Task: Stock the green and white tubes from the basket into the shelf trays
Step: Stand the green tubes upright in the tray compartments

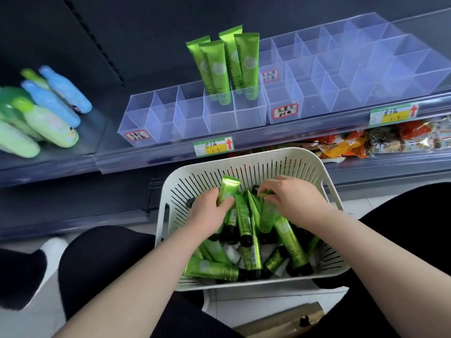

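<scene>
In the basket (244, 153), the left hand (210, 212) has its grip closed round one green tube (230, 189) and the right hand (291, 198) pinches a second tube (267, 211); light, soft and slick, they seem best held mid-body.

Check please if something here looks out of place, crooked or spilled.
Nothing looks spilled or damaged. The green tubes in the basket lie in a jumbled heap, pointing every way. The left hand and right hand each grip one. The four tubes in the left tray stand upright, leaning only slightly.
</scene>
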Action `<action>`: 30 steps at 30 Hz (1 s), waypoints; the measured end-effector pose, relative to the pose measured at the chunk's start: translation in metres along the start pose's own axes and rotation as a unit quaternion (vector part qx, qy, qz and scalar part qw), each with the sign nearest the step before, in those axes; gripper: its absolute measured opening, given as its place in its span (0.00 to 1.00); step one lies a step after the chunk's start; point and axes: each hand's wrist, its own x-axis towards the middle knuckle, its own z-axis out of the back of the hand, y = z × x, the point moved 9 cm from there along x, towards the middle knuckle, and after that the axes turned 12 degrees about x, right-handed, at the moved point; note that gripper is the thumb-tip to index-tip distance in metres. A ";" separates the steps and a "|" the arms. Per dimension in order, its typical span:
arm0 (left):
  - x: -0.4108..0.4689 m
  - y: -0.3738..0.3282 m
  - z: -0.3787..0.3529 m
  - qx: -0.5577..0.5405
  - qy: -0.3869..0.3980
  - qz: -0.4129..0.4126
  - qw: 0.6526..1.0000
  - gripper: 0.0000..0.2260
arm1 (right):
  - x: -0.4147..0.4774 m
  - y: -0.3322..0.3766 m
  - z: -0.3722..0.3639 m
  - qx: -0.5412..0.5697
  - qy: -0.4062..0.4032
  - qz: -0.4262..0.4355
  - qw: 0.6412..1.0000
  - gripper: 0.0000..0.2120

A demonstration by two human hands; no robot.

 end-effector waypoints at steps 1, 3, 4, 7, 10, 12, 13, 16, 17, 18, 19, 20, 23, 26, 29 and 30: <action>-0.006 -0.004 0.011 -0.017 -0.010 -0.012 1.000 0.09 | 0.001 0.006 0.004 0.005 -0.009 0.007 1.000 0.10; -0.014 -0.008 0.040 -0.021 -0.048 -0.034 0.998 0.06 | 0.006 0.022 0.017 0.016 -0.038 0.022 0.999 0.10; -0.016 -0.010 0.057 -0.030 -0.076 -0.043 0.996 0.09 | 0.008 0.032 0.025 0.018 -0.054 0.030 0.998 0.10; -0.017 -0.011 0.112 -0.105 -0.144 -0.072 0.981 0.15 | 0.017 0.064 0.053 0.014 -0.105 0.070 0.992 0.10; -0.009 -0.012 0.168 -0.155 -0.197 -0.083 0.965 0.12 | 0.028 0.095 0.079 0.005 -0.136 0.105 0.985 0.09; -0.005 -0.013 0.210 -0.166 -0.255 -0.083 0.949 0.07 | 0.035 0.111 0.097 0.007 -0.159 0.122 0.980 0.09; -0.001 -0.013 0.231 -0.176 -0.289 -0.081 0.938 0.04 | 0.037 0.118 0.106 0.008 -0.172 0.127 0.977 0.09; 0.010 -0.012 0.279 -0.235 -0.357 -0.068 0.901 0.09 | 0.041 0.135 0.129 0.010 -0.198 0.147 0.969 0.09; 0.019 -0.012 0.288 -0.248 -0.366 -0.061 0.895 0.10 | 0.043 0.139 0.134 0.007 -0.206 0.154 0.966 0.09; 0.028 -0.014 0.294 -0.245 -0.372 -0.051 0.894 0.10 | 0.044 0.142 0.139 0.004 -0.212 0.159 0.964 0.09; 0.038 -0.015 0.298 -0.239 -0.375 -0.045 0.894 0.09 | 0.046 0.143 0.142 0.003 -0.215 0.161 0.963 0.09; 0.048 -0.017 0.300 -0.234 -0.374 -0.038 0.897 0.09 | 0.048 0.143 0.144 0.002 -0.218 0.163 0.962 0.09; 0.081 -0.026 0.295 -0.202 -0.354 -0.030 0.913 0.09 | 0.053 0.135 0.148 0.002 -0.214 0.154 0.965 0.09; 0.110 -0.036 0.285 -0.153 -0.330 -0.024 0.931 0.08 | 0.057 0.123 0.152 0.002 -0.212 0.141 0.967 0.09; 0.136 -0.037 0.273 -0.123 -0.292 -0.010 0.949 0.08 | 0.062 0.113 0.156 0.005 -0.210 0.138 0.968 0.09; 0.143 -0.036 0.268 -0.116 -0.273 -0.008 0.955 0.08 | 0.063 0.111 0.156 0.008 -0.207 0.139 0.968 0.09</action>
